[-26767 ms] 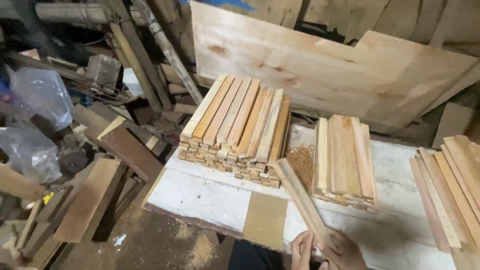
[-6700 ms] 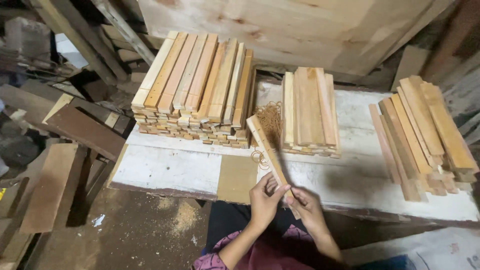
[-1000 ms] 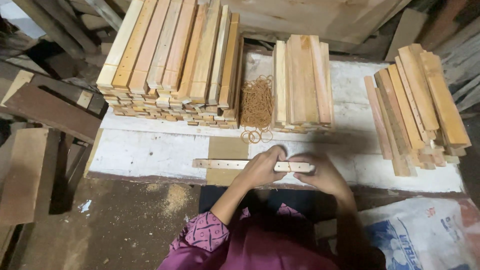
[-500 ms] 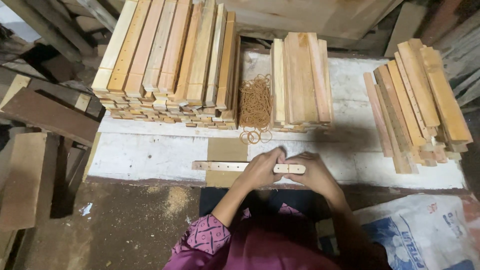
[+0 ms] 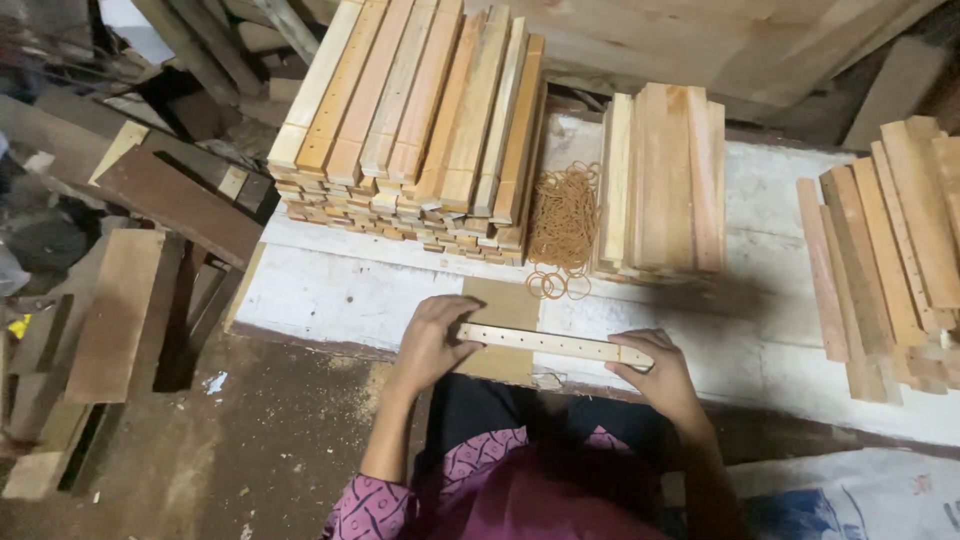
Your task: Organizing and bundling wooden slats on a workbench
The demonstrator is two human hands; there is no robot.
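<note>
A narrow pale wooden slat (image 5: pixel 552 343) with a row of small holes along its face lies crosswise near the front edge of the white-painted workbench (image 5: pixel 330 295), just below frame centre, held at both ends. The left hand (image 5: pixel 432 340) sits at the slat's 9 o'clock end, fingers curled and closed on the end of the wood. The right hand (image 5: pixel 655 370) sits at the 3 o'clock end, thumb on top and fingers wrapped beneath — likewise gripping the slat. Under the slat's left half lies a flat brown cardboard patch (image 5: pixel 505 305) on the bench top. At 12 o'clock from the slat is a loose heap of tan rubber bands (image 5: pixel 563 215), with a few single bands (image 5: pixel 558 286) lying apart at the heap's near edge, close to the slat but not touching it. At 11 o'clock stands a large stack of wooden strips (image 5: pixel 420 120), several layers deep, its ends facing the person. At 1 o'clock, just beside the rubber bands, stands a smaller stack of strips (image 5: pixel 662 180). At 3 o'clock, well apart from the right hand, a third pile of longer strips (image 5: pixel 890 260) lies fanned out at the bench's edge. Dark scrap boards (image 5: pixel 150 260) lean at 9 o'clock — off the bench, on the dirt floor. A wide plywood sheet (image 5: pixel 720 40) stands behind the stacks.
</note>
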